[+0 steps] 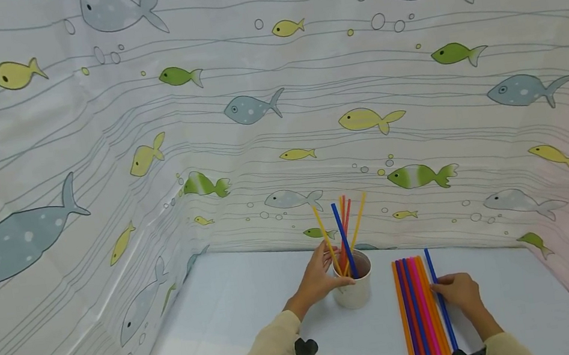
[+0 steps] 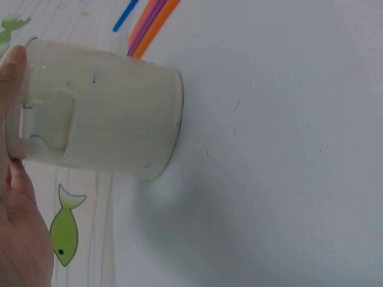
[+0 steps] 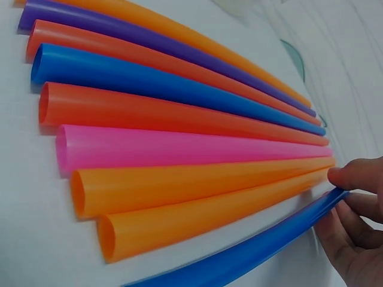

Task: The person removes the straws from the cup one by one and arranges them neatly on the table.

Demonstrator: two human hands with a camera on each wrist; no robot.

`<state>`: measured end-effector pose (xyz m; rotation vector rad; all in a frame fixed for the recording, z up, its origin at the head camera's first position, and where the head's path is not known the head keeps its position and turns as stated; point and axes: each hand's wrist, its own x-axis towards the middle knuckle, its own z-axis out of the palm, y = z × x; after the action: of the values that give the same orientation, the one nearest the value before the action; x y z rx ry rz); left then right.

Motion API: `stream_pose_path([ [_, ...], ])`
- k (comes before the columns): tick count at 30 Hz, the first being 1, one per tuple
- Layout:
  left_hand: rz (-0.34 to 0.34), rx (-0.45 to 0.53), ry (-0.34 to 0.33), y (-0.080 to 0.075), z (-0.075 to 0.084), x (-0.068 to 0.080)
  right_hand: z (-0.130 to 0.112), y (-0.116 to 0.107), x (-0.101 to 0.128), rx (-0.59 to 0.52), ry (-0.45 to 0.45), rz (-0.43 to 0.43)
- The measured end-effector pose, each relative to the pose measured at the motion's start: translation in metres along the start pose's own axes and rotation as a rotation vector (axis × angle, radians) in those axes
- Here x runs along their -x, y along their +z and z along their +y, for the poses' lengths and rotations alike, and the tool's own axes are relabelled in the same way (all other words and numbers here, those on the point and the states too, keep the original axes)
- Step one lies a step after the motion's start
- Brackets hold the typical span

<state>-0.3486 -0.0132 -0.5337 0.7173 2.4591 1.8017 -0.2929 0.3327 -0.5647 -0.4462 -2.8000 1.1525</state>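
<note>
Fish-print curtain (image 1: 254, 115) around pale tabletop (image 1: 237, 305)

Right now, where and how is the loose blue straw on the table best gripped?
Pinch the blue straw near its middle, from above and its right side. It lies flat, slightly apart from the row of straws on its left, so only the right is free. The right hand already pinches it there.
</note>
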Motion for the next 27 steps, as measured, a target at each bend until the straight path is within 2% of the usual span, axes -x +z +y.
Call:
stream_pose_path([
  [15,-0.001,-0.015,-0.013,0.001,0.0,-0.0011,-0.0009,0.0015,0.0042,0.021,-0.031,-0.008],
  [27,-0.004,-0.016,-0.025,0.0011,0.002,0.0002,0.0002,0.0007,0.0081,-0.027,-0.022,-0.024],
])
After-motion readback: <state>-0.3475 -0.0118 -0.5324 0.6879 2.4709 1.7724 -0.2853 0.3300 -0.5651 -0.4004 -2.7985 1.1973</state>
